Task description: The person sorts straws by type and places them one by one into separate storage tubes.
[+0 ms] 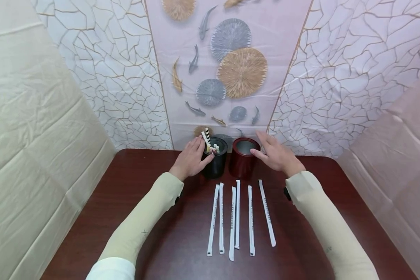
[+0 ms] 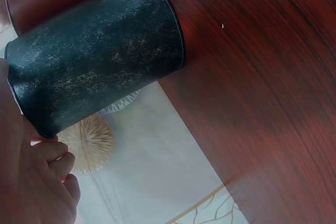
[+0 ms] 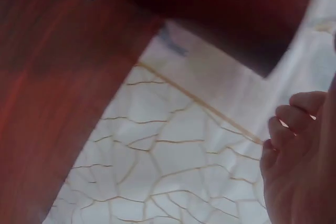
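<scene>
A black cylindrical cup point(image 1: 215, 165) stands at the back of the table, holding several patterned sticks point(image 1: 211, 147) that look like paper straws. My left hand point(image 1: 191, 157) is at its left side, fingers fairly straight and thumb towards the front rim. In the left wrist view, the fingers point(image 2: 55, 163) are beside the cup's rim; whether they press on it is hard to tell. A dark red cup point(image 1: 241, 161) stands just right of the black one. My right hand point(image 1: 278, 154) spreads beside it with thumb and fingers apart, holding nothing; the right wrist view shows a gap between fingers and cup.
Several white paper-wrapped straws point(image 1: 251, 221) lie lengthwise on the dark red-brown table point(image 1: 182, 241) in front of the cups. Close behind the table's back edge hangs a patterned cloth point(image 1: 210, 58). Pale fabric walls point(image 1: 31, 155) flank both sides.
</scene>
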### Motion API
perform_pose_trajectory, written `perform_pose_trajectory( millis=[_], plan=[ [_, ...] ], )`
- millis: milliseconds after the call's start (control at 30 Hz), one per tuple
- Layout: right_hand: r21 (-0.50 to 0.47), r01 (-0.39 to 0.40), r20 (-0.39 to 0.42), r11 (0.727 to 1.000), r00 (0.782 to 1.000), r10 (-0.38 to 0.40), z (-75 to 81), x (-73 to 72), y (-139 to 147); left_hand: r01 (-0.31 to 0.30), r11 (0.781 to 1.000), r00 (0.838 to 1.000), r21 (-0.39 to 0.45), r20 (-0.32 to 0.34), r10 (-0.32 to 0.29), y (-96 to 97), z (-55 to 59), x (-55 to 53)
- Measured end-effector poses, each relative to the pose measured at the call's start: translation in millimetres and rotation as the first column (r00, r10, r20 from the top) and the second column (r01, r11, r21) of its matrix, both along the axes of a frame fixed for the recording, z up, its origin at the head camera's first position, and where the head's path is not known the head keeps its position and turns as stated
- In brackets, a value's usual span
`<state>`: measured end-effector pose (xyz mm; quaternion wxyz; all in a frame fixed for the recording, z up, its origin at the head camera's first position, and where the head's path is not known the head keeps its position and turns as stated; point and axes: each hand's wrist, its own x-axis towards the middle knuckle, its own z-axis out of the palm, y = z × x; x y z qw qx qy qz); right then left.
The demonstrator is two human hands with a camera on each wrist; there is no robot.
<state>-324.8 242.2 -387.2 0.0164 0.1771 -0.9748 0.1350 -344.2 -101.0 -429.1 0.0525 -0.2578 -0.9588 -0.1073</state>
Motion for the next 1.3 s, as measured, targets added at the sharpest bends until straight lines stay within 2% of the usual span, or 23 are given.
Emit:
perform_pose_trajectory(
  millis=[167, 300, 467, 633, 733, 867, 1000, 1200, 1300],
  plan=[
    [0.069, -0.018, -0.034, 0.997, 0.999, 0.021, -19.2, -10.2, 1, -0.007, 1.000, 1.000, -0.019, 0.014, 0.008, 0.1, -1.3, -0.5],
    [0.076, -0.031, -0.027, 0.997, 0.999, 0.033, -22.8, -16.4, 0, -0.010, 1.000, 1.000, -0.020, 0.005, 0.010, -0.5, -1.7, -1.1],
    [0.084, -0.037, -0.012, 0.996, 0.999, 0.038, -24.6, -16.6, 2, -0.007, 1.000, 1.000, -0.025, 0.018, 0.007, 2.2, 1.1, 0.2],
    [0.033, -0.023, -0.026, 0.999, 0.999, 0.024, -31.8, -17.1, 1, -0.007, 0.999, 0.999, -0.038, 0.036, 0.008, 2.2, 5.6, -2.1],
    [0.013, -0.023, -0.042, 1.000, 0.999, 0.023, -36.8, -18.1, -1, -0.014, 1.000, 0.998, -0.023, 0.067, 0.016, 0.3, 6.8, -5.1],
    [0.013, -0.018, -0.037, 1.000, 0.999, 0.018, -40.2, -18.4, -2, -0.016, 0.999, 0.991, 0.051, 0.134, 0.009, -5.1, 8.4, -5.7],
    [0.030, -0.017, -0.016, 0.999, 1.000, 0.017, -40.8, -17.4, 0, -0.038, 0.992, 0.982, 0.122, 0.191, 0.014, -13.2, 16.4, 2.4],
    [0.055, -0.028, -0.025, 0.998, 0.999, 0.029, -38.8, -18.5, 1, -0.123, 0.984, 0.984, 0.126, 0.147, 0.104, -26.3, 34.7, 23.7],
    [0.063, -0.035, -0.036, 0.997, 0.999, 0.037, -36.9, -20.3, -1, -0.143, 0.984, 0.980, 0.106, 0.156, 0.126, -29.0, 40.7, 36.3]
  ],
)
